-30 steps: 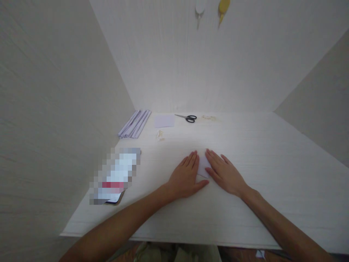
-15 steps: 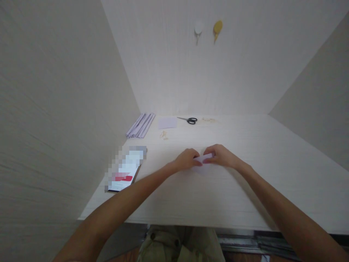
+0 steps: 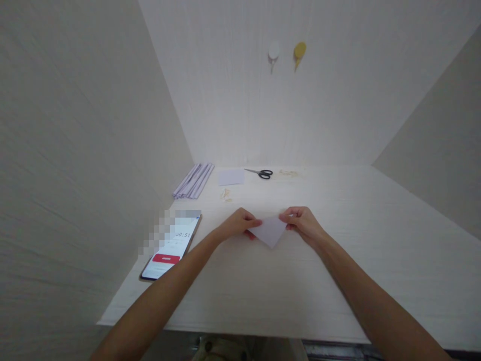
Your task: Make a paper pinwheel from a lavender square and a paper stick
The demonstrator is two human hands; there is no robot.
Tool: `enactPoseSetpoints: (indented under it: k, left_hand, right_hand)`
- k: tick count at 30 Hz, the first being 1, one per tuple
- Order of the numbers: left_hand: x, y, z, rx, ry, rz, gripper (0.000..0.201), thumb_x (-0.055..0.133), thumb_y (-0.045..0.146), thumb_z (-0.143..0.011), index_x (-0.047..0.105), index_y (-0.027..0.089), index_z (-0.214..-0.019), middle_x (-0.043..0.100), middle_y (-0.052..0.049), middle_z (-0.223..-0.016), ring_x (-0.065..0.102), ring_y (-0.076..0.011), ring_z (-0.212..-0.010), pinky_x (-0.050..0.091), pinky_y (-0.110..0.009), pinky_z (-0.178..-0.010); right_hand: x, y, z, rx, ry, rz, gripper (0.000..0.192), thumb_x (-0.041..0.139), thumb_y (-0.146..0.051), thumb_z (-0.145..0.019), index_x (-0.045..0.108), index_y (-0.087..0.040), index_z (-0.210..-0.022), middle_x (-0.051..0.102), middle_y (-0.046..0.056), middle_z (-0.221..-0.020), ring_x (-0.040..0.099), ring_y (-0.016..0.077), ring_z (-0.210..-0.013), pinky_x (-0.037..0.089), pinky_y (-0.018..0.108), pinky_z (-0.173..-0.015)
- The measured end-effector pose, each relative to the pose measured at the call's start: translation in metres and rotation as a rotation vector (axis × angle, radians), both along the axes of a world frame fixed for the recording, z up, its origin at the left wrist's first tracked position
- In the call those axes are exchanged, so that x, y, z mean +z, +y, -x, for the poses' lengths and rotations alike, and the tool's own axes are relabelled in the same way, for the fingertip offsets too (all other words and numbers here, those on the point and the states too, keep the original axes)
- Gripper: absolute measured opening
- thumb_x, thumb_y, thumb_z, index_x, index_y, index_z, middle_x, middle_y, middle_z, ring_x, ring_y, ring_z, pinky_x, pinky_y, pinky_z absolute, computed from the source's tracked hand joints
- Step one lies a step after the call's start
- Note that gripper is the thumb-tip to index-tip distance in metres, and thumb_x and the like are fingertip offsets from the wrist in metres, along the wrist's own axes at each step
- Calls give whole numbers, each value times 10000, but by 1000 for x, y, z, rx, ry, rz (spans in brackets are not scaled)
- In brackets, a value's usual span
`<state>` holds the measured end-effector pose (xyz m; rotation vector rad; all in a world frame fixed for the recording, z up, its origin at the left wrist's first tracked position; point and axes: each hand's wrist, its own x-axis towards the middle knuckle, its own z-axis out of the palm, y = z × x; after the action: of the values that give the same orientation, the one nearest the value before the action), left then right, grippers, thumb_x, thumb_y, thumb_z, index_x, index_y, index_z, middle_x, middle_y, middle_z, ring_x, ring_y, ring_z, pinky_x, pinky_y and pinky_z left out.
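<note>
A small folded piece of pale paper (image 3: 270,231) hangs point-down just above the white table (image 3: 300,281), at the middle of the view. My left hand (image 3: 236,224) pinches its left corner and my right hand (image 3: 301,222) pinches its right corner. Both hands have their fingers curled around the paper's upper edge. The paper forms a triangle with its tip toward me.
A phone (image 3: 171,247) with a lit screen lies at the table's left. Farther back lie a stack of pale paper strips (image 3: 194,180), a flat paper square (image 3: 231,177), black-handled scissors (image 3: 260,173) and small scraps (image 3: 226,194). Walls close in on three sides; two hooks (image 3: 286,51) hang on the back wall.
A second ago both hands pressed the paper flat on the table. They then lifted it by its ends, and now it hangs between them as a triangle.
</note>
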<state>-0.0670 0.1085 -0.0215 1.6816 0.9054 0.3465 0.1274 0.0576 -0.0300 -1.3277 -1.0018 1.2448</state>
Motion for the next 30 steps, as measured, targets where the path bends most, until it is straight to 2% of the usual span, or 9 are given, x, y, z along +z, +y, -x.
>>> enactPoseSetpoints:
  k: [4, 7, 9, 11, 14, 19, 23, 27, 30]
  left_hand:
    - [8, 13, 25, 96, -34, 82, 300, 603, 398, -621, 597, 113, -526, 563, -27, -444, 515, -105, -409, 375, -210, -435]
    - [12, 17, 30, 431, -281, 17, 309, 586, 427, -640, 588, 120, -605, 586, -22, -530, 534, -91, -479, 406, -205, -495]
    - [12, 13, 24, 546, -446, 41, 323, 573, 442, -654, 587, 135, -756, 629, -45, -722, 582, -109, -642, 432, -213, -573]
    - [9, 4, 12, 535, -488, 145, 382, 576, 446, -648, 553, 148, -886, 626, -72, -873, 596, -134, -734, 445, -242, -623]
    - [3, -12, -6, 471, -450, 175, 370, 589, 422, -643, 556, 126, -862, 622, -69, -838, 592, -122, -672, 434, -221, -586]
    - [-4, -24, -12, 403, -410, 65, 293, 563, 395, -667, 542, 112, -595, 527, 10, -463, 469, -66, -414, 365, -182, -434]
    - [-4, -26, -12, 337, -331, 130, 278, 575, 382, -648, 540, 113, -589, 526, 11, -450, 468, -70, -383, 366, -185, -406]
    - [-7, -30, -18, 352, -316, 113, 241, 567, 349, -659, 547, 112, -621, 529, 13, -477, 474, -69, -392, 373, -180, -405]
    - [-10, -32, -21, 382, -323, 85, 231, 549, 339, -679, 562, 109, -672, 532, 12, -514, 480, -69, -405, 383, -182, -409]
  right_hand:
    - [-1, 2, -10, -74, 41, -6, 249, 746, -286, -478, 560, -121, -496, 501, -38, -378, 386, 20, -316, 269, 146, -313]
    - [3, 4, -10, -197, 162, -45, 264, 752, -281, -475, 536, -133, -514, 509, -51, -396, 433, 15, -335, 320, 114, -327]
    - [7, 3, -4, -221, 244, -55, 279, 754, -280, -476, 533, -147, -582, 568, -43, -473, 518, 33, -395, 390, 106, -383]
    - [11, 1, 5, -146, 272, -28, 298, 743, -291, -505, 504, -161, -627, 616, -15, -537, 596, 79, -485, 440, 128, -438]
    - [12, -6, 21, -8, 242, -13, 275, 669, -333, -615, 450, -187, -692, 651, 11, -613, 638, 130, -592, 477, 185, -510]
    - [4, -12, 30, 216, -24, -17, 271, 579, -415, -672, 439, -183, -680, 577, -16, -563, 546, 105, -495, 398, 200, -440]
    - [1, -11, 30, 119, -304, -124, 273, 446, -429, -750, 449, -185, -629, 418, -48, -487, 372, 80, -422, 269, 205, -390]
    - [4, -12, 34, -33, -624, -237, 238, 411, -326, -774, 430, -186, -582, 434, -18, -526, 393, 106, -502, 293, 223, -459]
    - [5, -13, 37, -80, -698, -236, 233, 401, -318, -782, 442, -188, -592, 431, -24, -489, 378, 102, -461, 272, 223, -443]
